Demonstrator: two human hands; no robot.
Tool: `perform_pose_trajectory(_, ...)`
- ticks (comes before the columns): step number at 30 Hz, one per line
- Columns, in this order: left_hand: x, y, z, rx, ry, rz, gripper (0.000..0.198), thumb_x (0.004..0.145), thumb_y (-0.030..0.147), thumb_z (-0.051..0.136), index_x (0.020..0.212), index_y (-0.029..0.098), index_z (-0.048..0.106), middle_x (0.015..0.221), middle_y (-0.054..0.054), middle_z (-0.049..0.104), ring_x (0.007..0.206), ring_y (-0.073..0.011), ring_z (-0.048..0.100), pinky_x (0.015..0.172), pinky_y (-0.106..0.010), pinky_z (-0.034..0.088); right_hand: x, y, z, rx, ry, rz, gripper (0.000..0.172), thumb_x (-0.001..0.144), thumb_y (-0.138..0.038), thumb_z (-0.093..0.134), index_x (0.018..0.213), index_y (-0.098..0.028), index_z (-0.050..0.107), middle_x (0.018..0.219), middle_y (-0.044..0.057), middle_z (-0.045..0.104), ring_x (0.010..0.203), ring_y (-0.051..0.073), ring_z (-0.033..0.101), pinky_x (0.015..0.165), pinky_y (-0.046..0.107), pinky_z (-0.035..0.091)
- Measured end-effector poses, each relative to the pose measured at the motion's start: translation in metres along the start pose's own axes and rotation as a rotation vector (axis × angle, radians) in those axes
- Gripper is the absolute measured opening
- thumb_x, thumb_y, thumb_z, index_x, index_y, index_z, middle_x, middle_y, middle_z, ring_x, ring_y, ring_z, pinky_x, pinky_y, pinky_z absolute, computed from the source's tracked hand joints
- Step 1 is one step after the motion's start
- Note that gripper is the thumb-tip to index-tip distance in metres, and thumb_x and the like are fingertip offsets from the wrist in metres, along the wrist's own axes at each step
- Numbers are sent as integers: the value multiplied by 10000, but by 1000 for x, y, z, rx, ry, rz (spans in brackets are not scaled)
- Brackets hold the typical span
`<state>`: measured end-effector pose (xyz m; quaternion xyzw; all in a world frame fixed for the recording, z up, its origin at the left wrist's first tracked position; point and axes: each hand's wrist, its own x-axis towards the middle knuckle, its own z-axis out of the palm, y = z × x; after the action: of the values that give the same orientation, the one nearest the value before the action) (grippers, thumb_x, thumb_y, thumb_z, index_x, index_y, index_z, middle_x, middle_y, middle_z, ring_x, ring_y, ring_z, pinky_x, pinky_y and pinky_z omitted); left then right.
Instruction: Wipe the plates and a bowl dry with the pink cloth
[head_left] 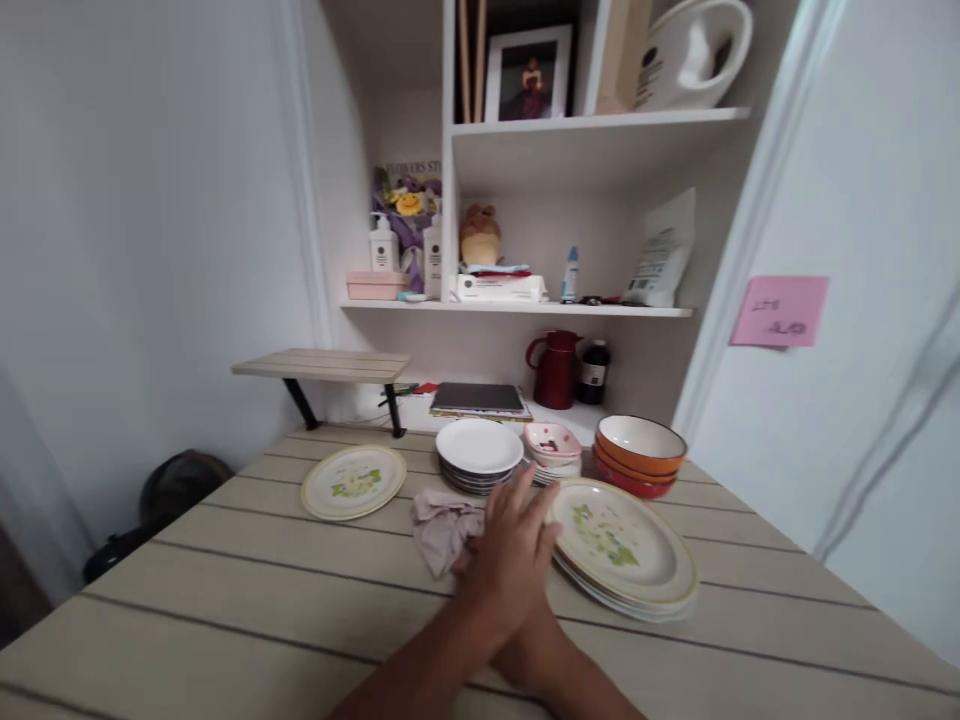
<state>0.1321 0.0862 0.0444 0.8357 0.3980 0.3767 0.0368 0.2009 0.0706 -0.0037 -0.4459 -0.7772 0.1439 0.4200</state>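
Note:
My forearms cross in front of me, the left one on top. My left hand (pixel 516 548) has its fingers stretched out and apart, holding nothing, at the left rim of a stack of large cream plates (pixel 622 545) with a green leaf pattern. Whether the fingertips touch that rim I cannot tell. Beneath it, mostly hidden, my right hand (pixel 466 558) is closed on a crumpled pale pink cloth (pixel 442 528). To the left, a similar cream plate (pixel 354 482) with green leaves lies flat on the slatted table (pixel 270 600).
White plates (pixel 480 446) are stacked behind the cloth, beside small pink-patterned dishes (pixel 552 440). Orange and red bowls (pixel 641 450) stand nested at right. A small raised shelf (pixel 322 366) stands at back left. Behind are a laptop (pixel 480 397), red jug (pixel 556 370) and dark bottle (pixel 594 372).

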Motion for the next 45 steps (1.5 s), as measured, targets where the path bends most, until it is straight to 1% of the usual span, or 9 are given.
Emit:
perform_pose_trajectory(4, -20, -71, -62, 305, 271, -88, 473, 913, 94, 323, 1269, 250, 593, 1470, -80, 481, 1394, -230, 369, 1179, -546, 209, 6, -4, -1, -3, 96, 19, 263, 961, -306, 458, 1173, -263, 608, 1198, 87, 596, 1046, 242, 606, 892, 402, 522)
perform_pose_trajectory(7, -45, -127, -92, 589, 238, -233, 491, 919, 118, 325, 1366, 204, 509, 1560, -106, 336, 1468, -261, 208, 1183, -589, 65, 7, -8, 3, -94, 252, 16, 372, 936, -303, 448, 1301, -282, 518, 1287, 104, 534, 1182, 273, 537, 992, 454, 470)
perform_pose_trajectory(11, -68, -173, -94, 687, 62, -451, 541, 947, 250, 346, 1479, 155, 321, 1569, -140, 286, 1472, -285, 190, 1137, -668, -20, 8, -14, 20, -309, 148, -98, 632, 835, -276, 578, 1434, -324, 382, 1514, 90, 343, 1370, 319, 358, 1099, 532, 331)
perform_pose_trajectory(16, -75, -187, -83, 642, -65, -486, 500, 976, 407, 292, 1374, 183, 497, 1459, -136, 483, 1416, -293, 333, 1125, -683, 28, 19, -13, 34, -373, -122, 43, 926, 738, -300, 652, 1528, -332, 170, 1577, 85, 276, 1405, 328, 308, 1112, 552, 236)
perform_pose_trajectory(20, -74, -187, -88, 638, -112, -488, 503, 983, 410, 258, 1360, 200, 516, 1472, -134, 466, 1401, -300, 357, 1113, -694, 70, 31, -12, 34, -333, -200, 187, 961, 684, -359, 685, 1524, -293, 222, 1412, 109, 507, 1263, 325, 457, 1036, 504, 314)
perform_pose_trajectory(24, -72, -182, -97, 630, -182, -484, 496, 970, 405, 293, 1373, 210, 507, 1487, -136, 439, 1386, -312, 383, 1114, -687, 99, 35, -14, 31, -275, -183, 176, 457, 748, -183, 536, 1169, -317, 651, 1089, 59, 660, 1052, 266, 566, 918, 423, 388)
perform_pose_trajectory(27, -75, -169, -105, 625, -253, -474, 500, 952, 411, 345, 1390, 218, 487, 1492, -128, 425, 1383, -306, 391, 1121, -669, 130, 34, -10, 25, 1, -123, 88, 298, 793, -172, 479, 970, -258, 703, 969, 57, 670, 960, 229, 599, 877, 374, 437)
perform_pose_trajectory(37, -129, -68, -108, 423, -527, -379, 598, 874, 363, 502, 1448, 236, 396, 1535, -98, 293, 1427, -337, 286, 1129, -700, 90, 32, 2, -24, 318, 380, 105, 383, 811, -310, 570, 1180, -246, 652, 1203, 76, 649, 1148, 252, 559, 988, 414, 433)
perform_pose_trajectory(45, -132, -23, -83, 102, -606, -147, 589, 892, 515, 498, 1447, 359, 374, 1545, -19, 322, 1435, -304, 291, 1158, -656, 147, 18, -32, -27, 211, 185, -24, 481, 811, -136, 488, 1254, -269, 620, 1166, 59, 631, 1092, 216, 564, 989, 387, 423)
